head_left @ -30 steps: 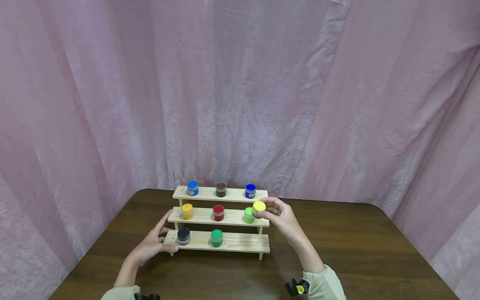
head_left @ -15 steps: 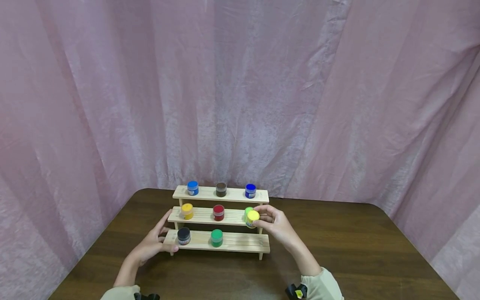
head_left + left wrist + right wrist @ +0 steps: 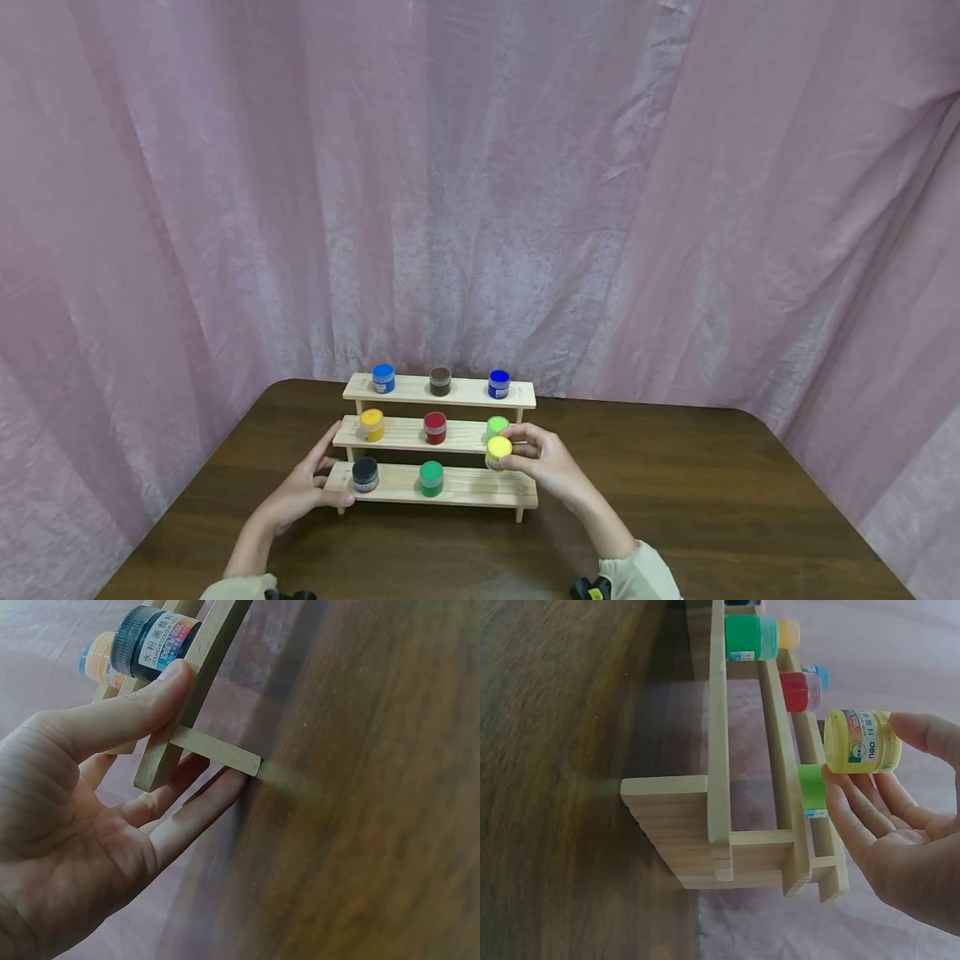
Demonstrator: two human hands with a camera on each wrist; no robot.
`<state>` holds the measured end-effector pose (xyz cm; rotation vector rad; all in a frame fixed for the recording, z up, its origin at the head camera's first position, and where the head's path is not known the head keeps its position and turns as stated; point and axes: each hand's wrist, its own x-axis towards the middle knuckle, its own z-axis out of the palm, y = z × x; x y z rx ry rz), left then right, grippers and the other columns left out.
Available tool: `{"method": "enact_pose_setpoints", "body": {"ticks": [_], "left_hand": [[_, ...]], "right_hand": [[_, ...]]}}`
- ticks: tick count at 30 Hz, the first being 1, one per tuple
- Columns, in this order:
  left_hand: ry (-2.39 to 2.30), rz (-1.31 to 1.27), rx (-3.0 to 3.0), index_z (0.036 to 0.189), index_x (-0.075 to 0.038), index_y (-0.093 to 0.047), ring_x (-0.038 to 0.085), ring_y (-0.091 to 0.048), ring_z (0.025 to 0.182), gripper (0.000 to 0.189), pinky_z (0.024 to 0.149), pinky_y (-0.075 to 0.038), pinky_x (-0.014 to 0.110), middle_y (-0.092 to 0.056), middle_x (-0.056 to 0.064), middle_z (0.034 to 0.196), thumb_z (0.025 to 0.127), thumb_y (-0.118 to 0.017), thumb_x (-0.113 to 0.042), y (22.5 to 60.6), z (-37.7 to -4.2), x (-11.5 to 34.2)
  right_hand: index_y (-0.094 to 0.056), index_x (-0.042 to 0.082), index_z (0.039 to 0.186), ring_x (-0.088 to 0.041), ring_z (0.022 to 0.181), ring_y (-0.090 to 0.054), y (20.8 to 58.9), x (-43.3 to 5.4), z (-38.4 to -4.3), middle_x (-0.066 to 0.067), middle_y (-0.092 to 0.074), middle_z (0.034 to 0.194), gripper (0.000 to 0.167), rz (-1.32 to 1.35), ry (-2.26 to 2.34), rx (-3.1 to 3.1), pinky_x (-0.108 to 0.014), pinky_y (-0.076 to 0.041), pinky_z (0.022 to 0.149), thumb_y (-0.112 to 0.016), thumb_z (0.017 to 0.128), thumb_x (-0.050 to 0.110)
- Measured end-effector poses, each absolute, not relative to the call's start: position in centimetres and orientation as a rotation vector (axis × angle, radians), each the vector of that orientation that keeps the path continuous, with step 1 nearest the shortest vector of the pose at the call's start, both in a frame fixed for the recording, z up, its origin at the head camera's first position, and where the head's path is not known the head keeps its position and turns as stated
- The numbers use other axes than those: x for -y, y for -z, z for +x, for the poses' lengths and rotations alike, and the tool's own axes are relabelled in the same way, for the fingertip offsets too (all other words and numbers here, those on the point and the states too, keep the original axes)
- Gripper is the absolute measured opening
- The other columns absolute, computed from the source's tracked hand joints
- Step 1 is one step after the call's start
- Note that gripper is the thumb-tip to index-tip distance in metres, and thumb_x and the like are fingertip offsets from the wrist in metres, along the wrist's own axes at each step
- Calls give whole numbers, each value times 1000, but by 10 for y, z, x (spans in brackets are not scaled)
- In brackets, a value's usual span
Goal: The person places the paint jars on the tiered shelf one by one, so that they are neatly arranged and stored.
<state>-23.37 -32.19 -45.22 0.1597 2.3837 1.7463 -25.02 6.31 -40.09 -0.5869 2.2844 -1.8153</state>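
A three-tier wooden rack point(image 3: 480, 492) stands on the table with small paint jars on its steps. My right hand point(image 3: 551, 467) pinches a yellow paint jar point(image 3: 498, 451) between thumb and fingers, above the right part of the bottom step; the right wrist view shows that jar point(image 3: 862, 741) clear of the wood. Behind it, a light green jar point(image 3: 497, 427) is partly covered. At the rack's left end my left hand point(image 3: 296, 493) grips the bottom step, thumb on top beside the black jar point(image 3: 365, 473). In the left wrist view its fingers point(image 3: 199, 814) reach under the step, near the leg.
A green jar point(image 3: 431, 478) is mid-step on the bottom tier. Orange-yellow point(image 3: 372, 424) and red point(image 3: 435, 427) jars share the middle tier. Blue point(image 3: 383, 377), brown point(image 3: 440, 381) and dark blue point(image 3: 498, 383) jars line the top. A pink curtain point(image 3: 480, 208) hangs behind the brown table point(image 3: 675, 475).
My right hand has carried the yellow jar down and slightly left, from beside the light green jar to over the bottom step. The left hand keeps its hold on the rack.
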Motion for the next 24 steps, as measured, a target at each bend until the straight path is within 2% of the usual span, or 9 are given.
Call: {"method": "enact_pose_setpoints", "body": {"ticks": [6,12,24], "left_hand": [[-1733,153,-2397,158,-26,3,30,-63,95,121,80,-52,39,-45,32,128,74,-80,-1,452,-233,322],[-1721,146,-2405,158,-27,3,31,-62,98,121,81,-52,41,-45,32,129,74,-80,-1,453,-234,322],[-1712,129,-2417,158,-28,2,32,-62,100,121,82,-52,41,-44,32,130,74,-80,-1,452,-233,322]], "right_hand": [[-57,-8,122,-31,113,-65,408,-63,-254,-27,-57,130,43,-595,1794,-2259,-31,-55,87,-71,86,9],[-57,-9,121,-29,108,-67,415,-64,-258,-26,-66,116,44,-607,1741,-2261,-32,-55,87,-71,83,8],[-60,-8,117,-24,104,-66,423,-70,-265,-21,-68,111,41,-655,1660,-2263,-28,-54,87,-74,82,8]]}}
